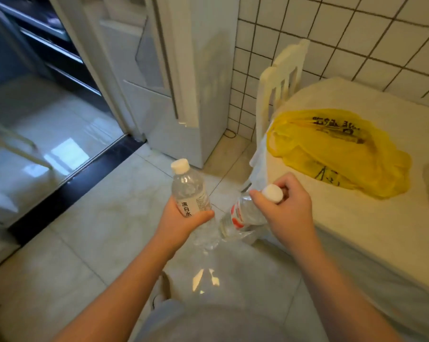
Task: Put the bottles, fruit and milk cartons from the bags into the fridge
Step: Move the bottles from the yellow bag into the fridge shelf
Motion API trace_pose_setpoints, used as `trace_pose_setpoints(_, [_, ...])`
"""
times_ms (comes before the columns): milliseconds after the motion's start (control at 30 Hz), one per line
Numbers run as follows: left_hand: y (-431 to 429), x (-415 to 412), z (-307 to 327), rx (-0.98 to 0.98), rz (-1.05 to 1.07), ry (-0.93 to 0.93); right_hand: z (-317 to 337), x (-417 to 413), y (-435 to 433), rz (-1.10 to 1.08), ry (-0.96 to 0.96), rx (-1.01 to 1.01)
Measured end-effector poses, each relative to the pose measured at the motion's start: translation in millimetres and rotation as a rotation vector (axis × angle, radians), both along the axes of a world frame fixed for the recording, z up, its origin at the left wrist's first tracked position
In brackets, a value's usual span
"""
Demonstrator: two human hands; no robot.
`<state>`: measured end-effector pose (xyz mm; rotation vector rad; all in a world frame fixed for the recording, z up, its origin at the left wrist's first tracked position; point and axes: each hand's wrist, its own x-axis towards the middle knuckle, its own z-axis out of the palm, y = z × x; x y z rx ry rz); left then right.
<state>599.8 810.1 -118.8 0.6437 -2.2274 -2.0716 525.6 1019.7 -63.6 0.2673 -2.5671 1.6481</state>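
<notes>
- Left grip [183, 224] wraps the white-label bottle [189, 191], near upright, cap up.
- Right grip [286, 209] pinches the red-label bottle [241, 215] at its neck, slanting, base down-left.

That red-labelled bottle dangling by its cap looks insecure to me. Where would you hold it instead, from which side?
Likely round the body at the label, from the near side. The red-labelled bottle hangs tilted, held only at its cap by the right hand; its body is wider. The other bottle in the left hand crowds its left, the table its right.
</notes>
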Motion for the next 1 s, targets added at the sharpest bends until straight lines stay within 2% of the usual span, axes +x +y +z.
trace_pose_setpoints(167, [-109.7,22.1,-2.0,-0.105,0.06,0.057,-11.3,6.2,-117.0,0.119,0.011,0.041])
trace_pose_setpoints(267, [-186.3,30.9,-2.5,-0.099,0.101,0.082,-12.3,11.1,-197.1,0.166,0.028,0.034])
trace_pose_setpoints(533, [-374.8,62.4,-4.5,-0.169,0.141,0.062,-5.0,26.5,-382.8,0.233,0.057,0.01])
trace_pose_setpoints(767, [-459.1,57.9,1.1,-0.186,0.186,0.05,5.5,12.0,-482.2,0.279,0.138,-0.011])
trace_pose_setpoints(1000, [-523.6,-4.1,8.4,-0.179,0.181,0.063,7.7,-47.9,-551.0,0.28,0.193,-0.016])
